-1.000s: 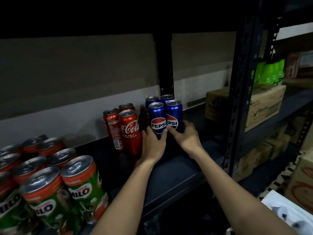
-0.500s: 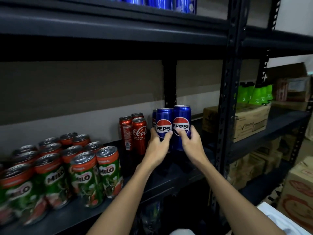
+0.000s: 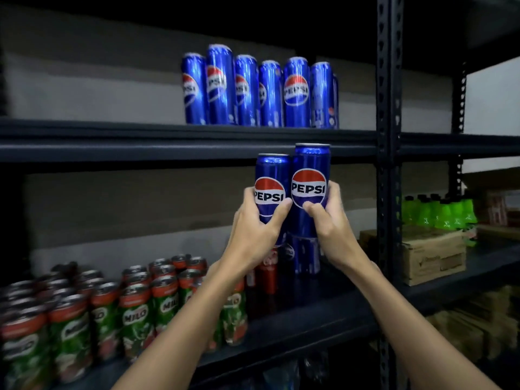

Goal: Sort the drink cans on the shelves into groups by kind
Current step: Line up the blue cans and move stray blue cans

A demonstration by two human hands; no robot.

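Observation:
My left hand grips a blue Pepsi can, and my right hand grips a second Pepsi can. Both cans are upright, side by side, raised in front of the upper shelf's front edge. A row of several Pepsi cans stands on that upper shelf. On the lower shelf, more Pepsi cans and red Coca-Cola cans stand behind my hands, partly hidden. Several green Milo cans crowd the lower shelf's left part.
A black perforated upright post stands just right of my hands. Beyond it, a cardboard box and green bottles sit on the neighbouring shelf. More boxes lie below.
Both hands have lifted the two Pepsi cans off the lower shelf and up to the level of the upper shelf's edge. The camera has tilted up, revealing the upper Pepsi row.

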